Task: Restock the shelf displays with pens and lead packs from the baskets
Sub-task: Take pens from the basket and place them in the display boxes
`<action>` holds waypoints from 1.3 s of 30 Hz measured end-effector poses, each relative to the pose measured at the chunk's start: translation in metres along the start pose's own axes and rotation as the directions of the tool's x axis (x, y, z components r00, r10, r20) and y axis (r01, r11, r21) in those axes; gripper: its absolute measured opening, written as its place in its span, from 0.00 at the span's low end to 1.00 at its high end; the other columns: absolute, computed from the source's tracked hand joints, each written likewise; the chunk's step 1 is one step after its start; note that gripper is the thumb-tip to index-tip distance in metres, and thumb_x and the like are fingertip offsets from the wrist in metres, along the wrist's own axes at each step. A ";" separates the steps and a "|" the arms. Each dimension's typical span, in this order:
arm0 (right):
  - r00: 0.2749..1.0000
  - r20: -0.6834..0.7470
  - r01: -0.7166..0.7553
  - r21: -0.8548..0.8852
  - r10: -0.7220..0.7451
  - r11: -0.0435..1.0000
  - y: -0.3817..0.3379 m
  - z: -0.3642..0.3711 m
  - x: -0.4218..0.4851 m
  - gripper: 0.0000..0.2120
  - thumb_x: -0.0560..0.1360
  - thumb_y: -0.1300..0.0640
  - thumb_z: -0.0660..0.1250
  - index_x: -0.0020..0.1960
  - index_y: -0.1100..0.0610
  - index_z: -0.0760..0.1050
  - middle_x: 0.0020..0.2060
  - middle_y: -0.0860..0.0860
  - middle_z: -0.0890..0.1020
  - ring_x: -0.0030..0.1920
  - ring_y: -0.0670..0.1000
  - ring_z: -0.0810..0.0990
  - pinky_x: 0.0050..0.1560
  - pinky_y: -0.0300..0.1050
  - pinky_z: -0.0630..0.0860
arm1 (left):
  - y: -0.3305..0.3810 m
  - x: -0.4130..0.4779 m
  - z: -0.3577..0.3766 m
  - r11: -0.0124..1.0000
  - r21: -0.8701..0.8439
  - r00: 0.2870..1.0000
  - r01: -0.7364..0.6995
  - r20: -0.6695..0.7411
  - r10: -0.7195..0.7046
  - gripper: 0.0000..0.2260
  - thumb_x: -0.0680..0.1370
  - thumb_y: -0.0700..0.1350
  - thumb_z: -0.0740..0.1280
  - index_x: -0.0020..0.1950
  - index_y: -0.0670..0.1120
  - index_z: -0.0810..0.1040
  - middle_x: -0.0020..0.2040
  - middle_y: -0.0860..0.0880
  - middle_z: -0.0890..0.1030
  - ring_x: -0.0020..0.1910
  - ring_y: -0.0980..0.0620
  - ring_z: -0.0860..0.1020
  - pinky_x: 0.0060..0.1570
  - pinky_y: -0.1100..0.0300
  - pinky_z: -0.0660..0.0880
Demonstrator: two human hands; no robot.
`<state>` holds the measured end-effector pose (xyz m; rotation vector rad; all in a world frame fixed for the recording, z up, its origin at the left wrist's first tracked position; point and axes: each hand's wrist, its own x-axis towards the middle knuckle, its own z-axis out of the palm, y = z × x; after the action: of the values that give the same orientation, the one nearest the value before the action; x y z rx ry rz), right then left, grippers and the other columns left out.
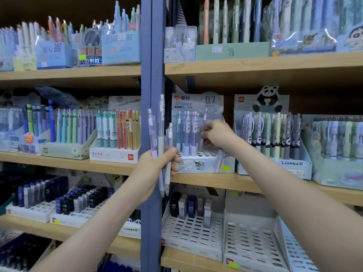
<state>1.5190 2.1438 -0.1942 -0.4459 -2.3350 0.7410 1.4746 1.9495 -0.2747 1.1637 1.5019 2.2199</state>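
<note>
- Head view, centre of frame: the right hand (216,134) is pinching a single pen (204,117) between thumb and fingertips, the other fingers curling loosely behind.
- The single pen is standing nearly upright, tip down, its top leaning slightly toward the right of the frame.
- Its lower end is reaching the holed top of the 0.7 mm display box (204,166). Glare on the clear wrap is blurring the tip, so I cannot tell whether it is already seated in a hole.
- Relation that matters: dark holes are showing directly below the pinch and slightly left of it, to the right of the pens already standing in the box. The pen's long axis is running near vertical, so the coming move is looking like a short straight push down.
- Lower centre-left: the left hand (157,169) is gripping a bundle of pens (160,138) in a closed fist, thumb wrapping across the front. The bundle is standing upright, tops up, in front of the blue upright (146,75) and just beside the box's left edge.
- The right hand is sitting nearer the holes; the left is likely serving as the supply.
- Surface: the box is resting on a wooden shelf board (216,182) on the middle tier, with the panda display (275,150) standing just right of it.
- Lower centre: lead packs (188,208) are standing along the back of a slotted tray (192,230); a second slotted tray (251,240) is sitting beside it to the right.
- Room: the shelves are filling the whole frame, and no basket is showing.
</note>
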 end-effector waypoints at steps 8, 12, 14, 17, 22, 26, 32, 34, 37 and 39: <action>0.994 0.097 -0.025 -0.222 0.048 0.975 -0.003 0.007 0.005 0.08 0.78 0.56 0.66 0.54 0.60 0.76 0.49 0.58 0.81 0.48 0.57 0.80 0.55 0.51 0.78 | 0.001 -0.002 -0.008 1.000 -0.004 1.000 0.019 0.007 -0.019 0.07 0.78 0.42 0.65 0.50 0.39 0.78 0.36 0.47 0.81 0.32 0.53 0.78 0.34 0.63 0.78; 0.993 -0.070 0.056 -0.400 -0.091 0.915 -0.007 -0.002 -0.008 0.09 0.79 0.60 0.61 0.57 0.59 0.76 0.53 0.57 0.80 0.49 0.56 0.78 0.49 0.49 0.76 | 0.002 -0.006 -0.009 0.999 -0.019 0.999 0.033 0.038 -0.033 0.06 0.79 0.41 0.65 0.51 0.39 0.78 0.36 0.47 0.81 0.32 0.53 0.78 0.34 0.63 0.77; 0.945 -0.243 0.153 -0.259 -0.218 0.954 -0.014 -0.004 -0.028 0.07 0.80 0.60 0.58 0.54 0.58 0.74 0.45 0.53 0.79 0.41 0.51 0.76 0.40 0.45 0.72 | 0.002 -0.008 -0.008 0.999 -0.021 0.998 0.034 0.061 -0.032 0.06 0.79 0.41 0.64 0.49 0.39 0.78 0.35 0.48 0.81 0.31 0.54 0.78 0.33 0.64 0.77; 0.917 -0.271 0.316 0.040 -0.294 0.948 -0.036 -0.002 -0.073 0.06 0.79 0.52 0.61 0.48 0.55 0.73 0.37 0.49 0.78 0.36 0.44 0.74 0.36 0.38 0.70 | 0.002 -0.012 -0.005 0.999 -0.027 0.994 0.041 0.103 -0.038 0.06 0.79 0.42 0.64 0.47 0.40 0.78 0.34 0.48 0.81 0.30 0.55 0.77 0.33 0.64 0.76; 0.958 0.212 0.143 0.236 -0.195 0.961 -0.040 0.019 -0.104 0.12 0.76 0.47 0.66 0.48 0.56 0.75 0.35 0.50 0.80 0.40 0.48 0.79 0.47 0.44 0.77 | 0.006 -0.019 0.006 0.997 0.004 0.973 0.072 0.218 -0.071 0.10 0.72 0.48 0.66 0.45 0.41 0.79 0.34 0.47 0.80 0.29 0.53 0.76 0.32 0.63 0.75; 0.963 0.227 -0.022 0.605 -0.146 0.796 -0.033 0.021 -0.108 0.33 0.68 0.39 0.70 0.67 0.55 0.68 0.54 0.53 0.78 0.52 0.51 0.79 0.61 0.49 0.73 | 0.006 -0.028 0.009 0.991 0.046 0.948 0.125 0.290 -0.133 0.08 0.74 0.46 0.66 0.43 0.41 0.78 0.34 0.46 0.81 0.28 0.54 0.76 0.32 0.63 0.75; 0.983 0.036 0.105 0.686 -0.178 0.720 -0.032 0.025 -0.115 0.09 0.78 0.56 0.65 0.58 0.53 0.71 0.47 0.49 0.79 0.47 0.47 0.78 0.49 0.41 0.74 | -0.002 -0.039 0.011 0.951 0.205 0.894 0.231 0.341 -0.290 0.06 0.79 0.42 0.66 0.43 0.41 0.77 0.32 0.48 0.79 0.26 0.55 0.75 0.30 0.63 0.74; 0.982 0.091 0.057 0.695 -0.166 0.717 -0.027 0.027 -0.117 0.05 0.79 0.56 0.63 0.54 0.55 0.73 0.45 0.50 0.79 0.46 0.47 0.78 0.49 0.42 0.74 | -0.005 -0.041 0.010 0.946 0.202 0.897 0.253 0.318 -0.308 0.06 0.77 0.43 0.68 0.44 0.41 0.77 0.31 0.49 0.78 0.25 0.55 0.73 0.28 0.64 0.73; 0.975 0.131 0.028 0.726 -0.178 0.687 -0.022 0.029 -0.117 0.05 0.80 0.56 0.61 0.51 0.55 0.74 0.43 0.49 0.79 0.46 0.46 0.78 0.53 0.44 0.76 | -0.007 -0.044 0.010 0.951 0.118 0.911 0.287 0.274 -0.309 0.13 0.71 0.50 0.68 0.45 0.40 0.76 0.30 0.49 0.75 0.24 0.56 0.69 0.25 0.65 0.68; 0.969 0.170 -0.009 0.750 -0.179 0.661 -0.020 0.028 -0.117 0.06 0.81 0.57 0.59 0.51 0.57 0.74 0.41 0.47 0.80 0.43 0.44 0.79 0.50 0.40 0.76 | -0.006 -0.045 0.010 0.951 0.062 0.913 0.302 0.270 -0.308 0.17 0.70 0.55 0.66 0.45 0.40 0.76 0.29 0.50 0.73 0.23 0.57 0.67 0.24 0.66 0.65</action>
<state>1.5846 2.0607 -0.2549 0.1392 -1.9749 1.6778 1.5100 1.9338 -0.2997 1.1024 1.4743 1.7620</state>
